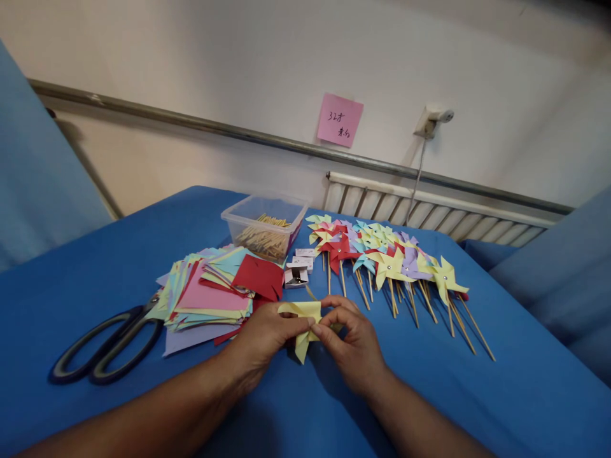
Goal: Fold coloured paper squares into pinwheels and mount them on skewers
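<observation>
A yellow paper pinwheel with folded blades is held between my two hands above the blue table. My left hand pinches it from the left, thumb near its middle. From the right, my right hand closes thumb and fingers at the pinwheel's centre; whatever small thing may be in that pinch is hidden. Just behind my hands sits an open small white box with shiny bits inside. Left of my left hand lies a stack of coloured paper sheets, with a red sheet on top.
Large dark-handled scissors lie at the left. A clear plastic tub of wooden sticks stands behind the paper. Finished pinwheels on sticks are heaped at the right. Behind the blue table are a radiator and a wall.
</observation>
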Tool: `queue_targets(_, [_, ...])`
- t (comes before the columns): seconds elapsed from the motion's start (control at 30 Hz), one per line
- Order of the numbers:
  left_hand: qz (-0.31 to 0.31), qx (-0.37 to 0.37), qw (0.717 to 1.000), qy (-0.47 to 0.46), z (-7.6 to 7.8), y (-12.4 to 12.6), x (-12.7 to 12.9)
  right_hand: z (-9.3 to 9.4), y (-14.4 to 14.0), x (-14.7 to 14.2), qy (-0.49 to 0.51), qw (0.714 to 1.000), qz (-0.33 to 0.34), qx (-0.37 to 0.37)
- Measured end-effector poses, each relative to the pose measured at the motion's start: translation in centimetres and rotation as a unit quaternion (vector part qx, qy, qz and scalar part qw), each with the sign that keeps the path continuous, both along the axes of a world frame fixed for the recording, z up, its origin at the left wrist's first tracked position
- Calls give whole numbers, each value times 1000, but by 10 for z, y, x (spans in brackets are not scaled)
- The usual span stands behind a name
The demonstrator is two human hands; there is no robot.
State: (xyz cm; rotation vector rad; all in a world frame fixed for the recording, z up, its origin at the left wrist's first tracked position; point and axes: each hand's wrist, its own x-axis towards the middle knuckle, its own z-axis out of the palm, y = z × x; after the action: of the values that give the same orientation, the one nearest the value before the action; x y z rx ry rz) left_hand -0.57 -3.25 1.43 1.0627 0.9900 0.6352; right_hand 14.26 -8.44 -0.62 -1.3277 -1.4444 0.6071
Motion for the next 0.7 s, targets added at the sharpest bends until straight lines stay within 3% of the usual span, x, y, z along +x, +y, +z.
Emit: queue_targets(0.7, [25,-31,998,-49,4,-1,0,-3,1,-1,60,998,-20,-7])
